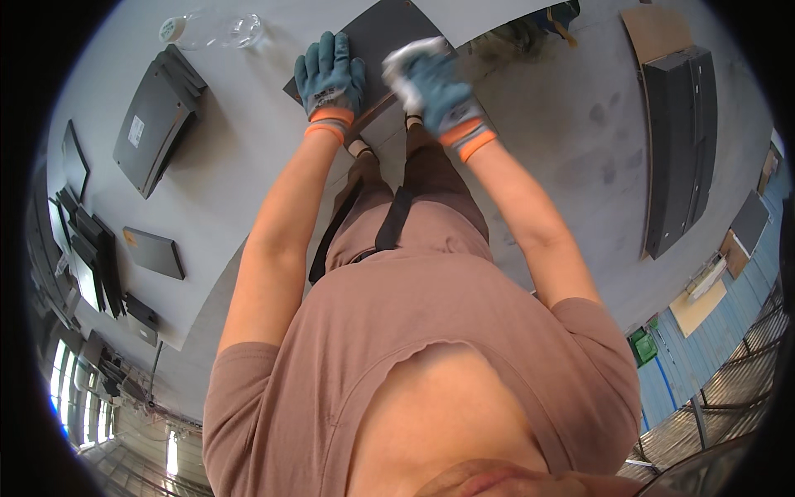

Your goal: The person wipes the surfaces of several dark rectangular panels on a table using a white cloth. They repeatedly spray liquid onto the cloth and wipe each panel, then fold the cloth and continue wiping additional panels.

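Note:
A dark grey flat panel (383, 31) lies in front of me at the top of the view. My left hand (329, 79), in a blue-grey coated glove with an orange cuff, rests flat on its left part with the fingers stretched out. Over the right part of the panel, my right hand (443, 89), gloved the same way, is closed on a white cloth (404, 60). This hand and the cloth are smeared by motion. Whether the cloth touches the panel I cannot tell.
A clear plastic bottle (214, 31) lies at the upper left, above grey panels (153, 124) with a white label. More dark panels (91, 244) stand farther left. A long stack of dark panels (681, 153) with cardboard (658, 31) is at the right.

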Tool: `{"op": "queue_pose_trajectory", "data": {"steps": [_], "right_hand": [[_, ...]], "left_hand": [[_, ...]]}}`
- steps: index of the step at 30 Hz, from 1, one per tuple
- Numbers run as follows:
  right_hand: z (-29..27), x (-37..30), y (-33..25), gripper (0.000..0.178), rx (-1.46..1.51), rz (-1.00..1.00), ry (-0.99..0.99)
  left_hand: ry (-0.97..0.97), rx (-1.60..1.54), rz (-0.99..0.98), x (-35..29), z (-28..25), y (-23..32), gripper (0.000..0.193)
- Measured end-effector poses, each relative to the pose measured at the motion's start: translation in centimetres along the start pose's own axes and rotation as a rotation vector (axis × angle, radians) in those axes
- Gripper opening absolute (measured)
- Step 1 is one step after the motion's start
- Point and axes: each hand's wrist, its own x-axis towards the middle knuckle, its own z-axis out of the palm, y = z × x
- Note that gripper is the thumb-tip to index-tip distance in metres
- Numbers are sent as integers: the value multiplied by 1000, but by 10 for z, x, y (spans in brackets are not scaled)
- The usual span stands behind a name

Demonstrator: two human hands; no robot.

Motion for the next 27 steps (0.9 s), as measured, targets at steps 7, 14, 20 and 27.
{"op": "queue_pose_trajectory", "data": {"steps": [7, 14, 20, 27], "right_hand": [[12, -1, -34, 48, -118, 35, -57], [8, -51, -30, 36, 238, -374, 70], [6, 24, 24, 19, 372, 102, 225], [-45, 68, 81, 46, 460, 153, 600]], "left_hand": [[26, -53, 33, 3, 6, -5, 53], [-20, -35, -49, 7, 14, -14, 56], [-176, 93, -197, 39, -12, 0, 57], [-188, -389, -423, 4, -10, 23, 64]]}}
